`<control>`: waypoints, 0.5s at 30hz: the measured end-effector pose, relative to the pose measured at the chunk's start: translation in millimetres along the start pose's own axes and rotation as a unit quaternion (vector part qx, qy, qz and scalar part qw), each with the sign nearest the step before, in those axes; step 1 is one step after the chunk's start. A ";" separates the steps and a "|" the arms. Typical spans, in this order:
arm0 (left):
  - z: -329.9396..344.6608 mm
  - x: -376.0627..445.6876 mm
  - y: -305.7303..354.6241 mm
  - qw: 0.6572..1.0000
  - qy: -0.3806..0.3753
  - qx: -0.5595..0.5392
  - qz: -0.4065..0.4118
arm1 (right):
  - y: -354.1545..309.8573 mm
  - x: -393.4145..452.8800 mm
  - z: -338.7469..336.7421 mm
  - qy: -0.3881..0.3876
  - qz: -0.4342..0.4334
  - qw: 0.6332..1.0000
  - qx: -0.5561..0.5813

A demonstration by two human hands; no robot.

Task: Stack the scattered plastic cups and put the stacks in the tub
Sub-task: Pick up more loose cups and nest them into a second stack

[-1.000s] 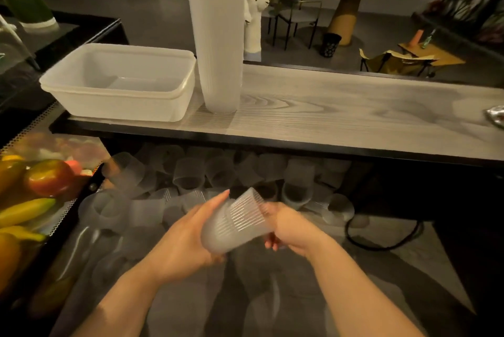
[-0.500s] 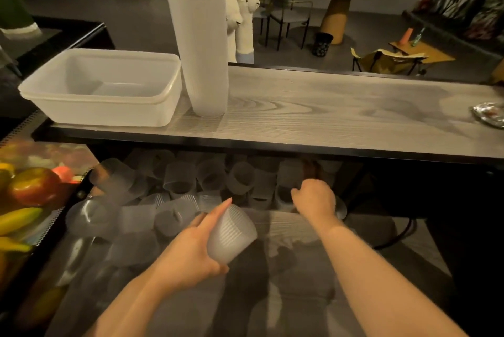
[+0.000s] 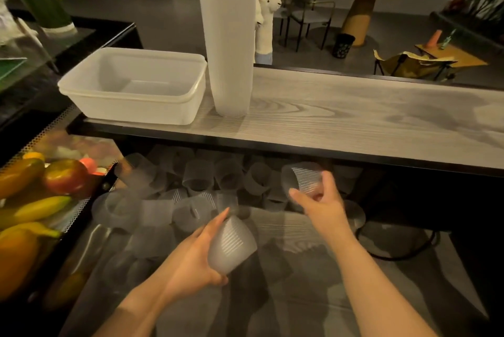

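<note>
Fingers (image 3: 300,197) of the right hand (image 3: 320,204) curl around a ribbed cup (image 3: 301,177). Left hand (image 3: 191,257) grips a short stack (image 3: 231,245), above the scattered cups (image 3: 169,200).

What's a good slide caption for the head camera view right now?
Each hand grips a ribbed plastic cup, left hand and right hand, above scattered cups, with the tub empty.

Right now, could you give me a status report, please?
Left hand grips ribbed translucent plastic cup. Right hand grips another. White rectangular tub empty.
</note>
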State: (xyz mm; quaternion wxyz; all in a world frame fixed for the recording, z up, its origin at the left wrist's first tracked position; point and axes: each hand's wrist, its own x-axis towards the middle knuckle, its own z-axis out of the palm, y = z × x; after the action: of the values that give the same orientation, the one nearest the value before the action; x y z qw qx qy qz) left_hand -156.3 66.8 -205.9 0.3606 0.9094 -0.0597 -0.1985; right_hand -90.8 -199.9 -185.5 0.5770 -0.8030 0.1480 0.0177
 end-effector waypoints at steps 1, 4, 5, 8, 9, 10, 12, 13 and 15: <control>1.7 0.1 0.8 1.000 -0.002 -0.006 0.003 | -1.2 -11.8 3.3 -0.068 0.010 0.991 0.113; 4.9 -0.2 6.4 0.999 0.000 -0.035 0.011 | -3.3 -38.1 13.2 -0.256 0.093 0.933 0.236; 5.4 0.0 8.1 0.999 0.006 -0.045 0.018 | -4.0 -42.3 16.8 -0.293 0.110 0.927 0.206; 4.2 -1.5 12.5 0.997 0.022 -0.060 0.031 | -1.1 -38.3 26.5 -0.298 0.139 0.939 0.101; 3.4 -2.8 13.0 0.997 0.026 -0.067 0.033 | -1.4 -34.8 28.1 -0.285 0.133 0.947 0.058; 2.5 -4.1 13.4 0.996 0.031 -0.074 0.037 | -2.6 -32.3 29.0 -0.276 0.124 0.953 0.008; 1.5 -6.4 12.9 0.996 0.040 -0.069 0.043 | -1.6 -28.6 31.7 -0.277 0.112 0.951 -0.082; 1.4 -7.7 13.1 0.996 0.042 -0.066 0.044 | -2.0 -28.6 33.1 -0.289 0.122 0.943 -0.109; 2.4 -10.1 12.6 0.996 0.041 -0.060 0.042 | 1.4 -28.5 35.8 -0.329 0.168 0.922 -0.115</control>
State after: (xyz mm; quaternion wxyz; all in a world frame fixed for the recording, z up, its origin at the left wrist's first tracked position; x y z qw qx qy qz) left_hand -166.1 58.6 -195.7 0.4246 0.8902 -0.0710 -0.1490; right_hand -113.3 -160.8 -193.0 0.4852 -0.7763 0.0800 0.3945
